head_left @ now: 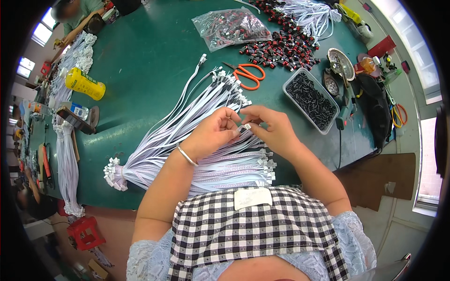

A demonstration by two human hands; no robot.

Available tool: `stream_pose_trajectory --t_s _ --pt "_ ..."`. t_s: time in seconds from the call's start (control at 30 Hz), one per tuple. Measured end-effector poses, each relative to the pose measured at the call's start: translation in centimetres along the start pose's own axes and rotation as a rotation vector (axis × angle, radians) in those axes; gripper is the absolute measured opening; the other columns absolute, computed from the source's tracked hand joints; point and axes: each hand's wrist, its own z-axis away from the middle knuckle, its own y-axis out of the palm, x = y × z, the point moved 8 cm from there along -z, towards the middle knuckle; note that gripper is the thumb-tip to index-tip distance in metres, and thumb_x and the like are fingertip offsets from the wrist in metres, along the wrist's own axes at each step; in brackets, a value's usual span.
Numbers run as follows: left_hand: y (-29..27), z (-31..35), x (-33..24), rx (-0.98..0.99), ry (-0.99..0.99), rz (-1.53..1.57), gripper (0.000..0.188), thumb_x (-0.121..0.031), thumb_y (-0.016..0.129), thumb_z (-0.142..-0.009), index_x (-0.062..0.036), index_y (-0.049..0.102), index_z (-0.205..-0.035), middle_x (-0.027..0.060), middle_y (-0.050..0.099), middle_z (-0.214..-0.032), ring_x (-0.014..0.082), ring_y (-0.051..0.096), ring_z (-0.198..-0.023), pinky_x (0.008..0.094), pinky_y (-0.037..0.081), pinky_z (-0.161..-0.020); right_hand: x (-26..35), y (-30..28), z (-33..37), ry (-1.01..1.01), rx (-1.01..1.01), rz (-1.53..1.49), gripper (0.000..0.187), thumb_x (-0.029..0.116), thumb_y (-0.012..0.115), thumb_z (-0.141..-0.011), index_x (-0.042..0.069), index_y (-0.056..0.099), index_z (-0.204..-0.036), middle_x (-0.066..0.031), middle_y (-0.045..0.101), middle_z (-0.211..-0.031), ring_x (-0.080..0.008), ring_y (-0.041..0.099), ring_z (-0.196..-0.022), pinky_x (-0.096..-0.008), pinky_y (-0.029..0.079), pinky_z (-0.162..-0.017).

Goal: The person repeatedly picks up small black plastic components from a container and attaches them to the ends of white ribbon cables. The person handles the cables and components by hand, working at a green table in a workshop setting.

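Observation:
My left hand [216, 132] and my right hand [275, 130] meet over a fanned bundle of flat white cables [154, 145]. Between their fingertips they pinch the end of one cable, at its small white connector [247, 126]. Both hands have their fingers curled in, and part of the held cable is hidden behind them. The bundle is gathered at the left, where white plugs [116, 173] cluster together. Its loose ends spread rightward and away from me, some tipped with dark pieces. Beyond my hands lie orange-handled scissors [249, 76].
A clear tub [303, 111] of small black pieces stands to the right. Behind it are a heap of red-and-black parts [283, 50] and a plastic bag [229, 29]. A yellow bottle [85, 84], a phone on a stand [75, 121] and more cables [68, 164] are at the left.

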Motion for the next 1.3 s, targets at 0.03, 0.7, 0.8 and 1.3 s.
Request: stream_pose_trajectory --t_s 0.03,0.7,0.8,1.3 --pt "0.0 0.1 -0.2 -0.014 -0.015 0.015 0.024 0.001 0.056 -0.085 -0.0048 0.047 -0.107 0.0030 0.057 -0.088 0.0104 0.057 -0.080 0.0242 0.048 -0.074 -0.2 -0.2 0.0 0.008 -0.006 -0.061 0.031 0.000 0.063 -0.082 0.005 0.059 -0.112 -0.0063 0.064 -0.094 -0.0118 0.061 -0.085 -0.0244 0.050 -0.074" --pt "-0.2 0.4 -1.0 -0.065 0.043 0.147 0.029 0.000 0.059 -0.084 -0.0064 0.045 -0.109 0.0028 0.057 -0.083 0.0104 0.055 -0.072 0.0223 0.046 -0.065 -2.7 1.3 0.1 0.183 0.004 -0.548 0.009 0.007 0.061 -0.085 0.000 0.060 -0.091 0.0017 0.057 -0.080 -0.0028 0.050 -0.070 -0.0197 0.041 -0.060" --pt "-0.4 0.5 -1.1 -0.073 0.052 0.211 0.030 0.000 0.060 -0.084 -0.0072 0.045 -0.108 0.0020 0.057 -0.083 0.0096 0.055 -0.072 0.0217 0.047 -0.065 -3.7 1.6 0.2 0.169 0.017 -0.506 0.009 0.008 0.062 -0.085 0.001 0.060 -0.090 0.0029 0.056 -0.077 -0.0021 0.048 -0.069 -0.0194 0.040 -0.059" --pt "-1.0 -0.2 -1.4 -0.234 0.190 -0.121 0.024 0.003 0.060 -0.082 -0.0054 0.048 -0.102 0.0013 0.056 -0.084 0.0082 0.054 -0.075 0.0227 0.047 -0.067 -2.0 0.4 -0.3 0.235 0.048 -0.204 0.019 0.008 0.066 -0.082 -0.001 0.060 -0.097 -0.0067 0.062 -0.085 -0.0099 0.056 -0.074 -0.0266 0.046 -0.067"
